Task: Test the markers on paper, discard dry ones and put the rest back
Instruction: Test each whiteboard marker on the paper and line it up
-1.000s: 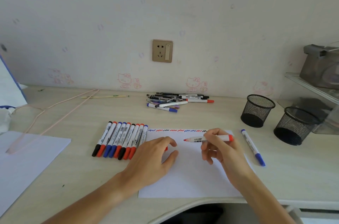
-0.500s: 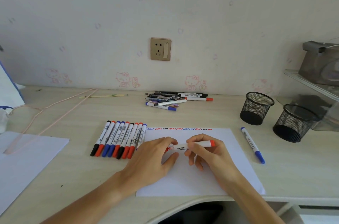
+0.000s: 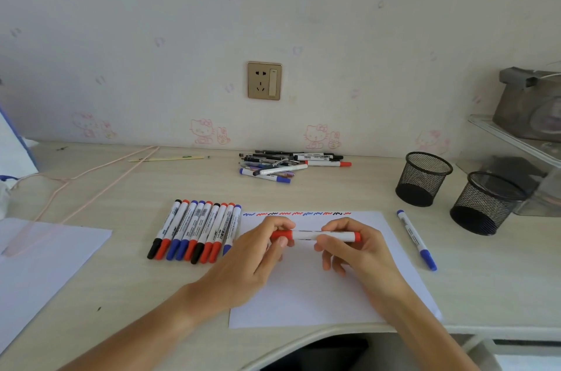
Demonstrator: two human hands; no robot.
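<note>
A white marker (image 3: 315, 235) with red cap, white paper (image 3: 306, 294) with red, blue, black squiggles (image 3: 296, 214), black mesh cups (image 3: 423, 179).

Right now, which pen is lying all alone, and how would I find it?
Find the white paper under the hands. Just off its right edge, before the two black mesh cups, lies one blue-capped marker. It is alone, touching nothing, unlike the neat row left of the paper.

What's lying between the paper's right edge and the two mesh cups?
One blue-capped marker on the desk, between the paper and mesh cups; head view.
</note>
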